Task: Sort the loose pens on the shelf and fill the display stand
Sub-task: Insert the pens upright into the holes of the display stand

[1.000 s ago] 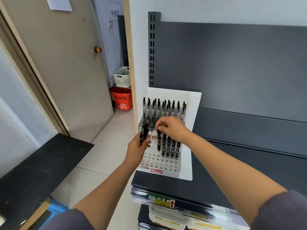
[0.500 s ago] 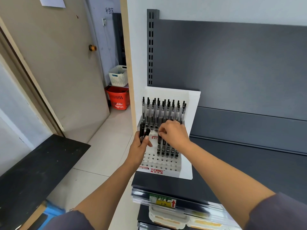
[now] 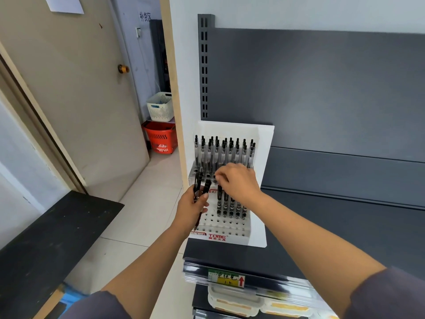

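A white stepped display stand (image 3: 261,185) stands at the left end of a dark grey shelf (image 3: 345,229). Its back tier holds several upright clear pens (image 3: 224,150). A lower tier holds a short row of black pens (image 3: 231,207). My left hand (image 3: 192,209) grips two black pens (image 3: 202,186) just left of the stand's front rows. My right hand (image 3: 238,181) hovers over the lower row, its fingertips pinching the top of the leftmost black pen (image 3: 219,194) in that row. The front holes of the stand are bare.
A price rail with a yellow label (image 3: 226,278) runs along the shelf's front edge, with packaged goods below. Left of the shelf are a tiled floor, a black board (image 3: 46,240), a door, a red basket (image 3: 162,140) and a white basket (image 3: 161,107).
My right hand went down onto the lower row with a pen, then rose slightly, still at the leftmost pen's top. My left hand lifted its two pens a little.
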`<action>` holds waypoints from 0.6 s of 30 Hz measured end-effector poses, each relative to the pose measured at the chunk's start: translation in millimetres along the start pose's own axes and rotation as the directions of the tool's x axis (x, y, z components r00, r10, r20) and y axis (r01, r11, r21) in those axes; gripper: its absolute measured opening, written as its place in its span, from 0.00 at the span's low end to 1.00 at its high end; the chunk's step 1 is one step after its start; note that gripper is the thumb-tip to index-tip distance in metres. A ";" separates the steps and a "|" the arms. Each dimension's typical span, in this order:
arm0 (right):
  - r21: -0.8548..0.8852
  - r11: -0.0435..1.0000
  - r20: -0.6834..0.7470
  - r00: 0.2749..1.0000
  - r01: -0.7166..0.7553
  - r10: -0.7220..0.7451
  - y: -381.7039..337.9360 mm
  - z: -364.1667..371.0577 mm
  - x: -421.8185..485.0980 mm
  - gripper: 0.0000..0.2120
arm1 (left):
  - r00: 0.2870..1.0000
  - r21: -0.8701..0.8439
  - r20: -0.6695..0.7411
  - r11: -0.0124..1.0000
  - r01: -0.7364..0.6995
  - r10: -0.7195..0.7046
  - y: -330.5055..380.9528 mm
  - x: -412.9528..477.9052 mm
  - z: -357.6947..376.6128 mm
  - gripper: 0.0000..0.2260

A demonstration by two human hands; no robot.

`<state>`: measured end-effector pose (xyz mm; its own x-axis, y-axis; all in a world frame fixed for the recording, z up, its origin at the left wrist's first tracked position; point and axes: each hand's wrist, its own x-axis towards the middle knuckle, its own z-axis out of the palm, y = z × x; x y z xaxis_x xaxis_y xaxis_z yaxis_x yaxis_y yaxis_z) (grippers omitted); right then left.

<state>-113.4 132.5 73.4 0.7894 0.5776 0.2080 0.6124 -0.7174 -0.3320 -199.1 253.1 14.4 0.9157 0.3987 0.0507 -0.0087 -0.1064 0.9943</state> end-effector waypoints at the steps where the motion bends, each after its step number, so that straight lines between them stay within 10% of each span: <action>1: 0.092 0.996 0.012 1.000 0.008 -0.009 -2.0 -3.6 1.0 0.12 | 1.000 -0.002 -0.004 1.000 -0.006 0.006 1.3 0.9 0.4 0.07; 18: 0.458 0.888 0.169 0.985 -0.040 -0.042 -16.1 -21.3 9.3 0.04 | 0.984 -0.030 0.140 0.994 -0.107 0.110 17.2 10.8 -3.6 0.07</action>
<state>-115.0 141.1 100.2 0.7442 0.6649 0.0637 0.4927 -0.4820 -0.7245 -190.8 258.8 32.4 0.9564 0.2528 0.1461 -0.1185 -0.1209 0.9856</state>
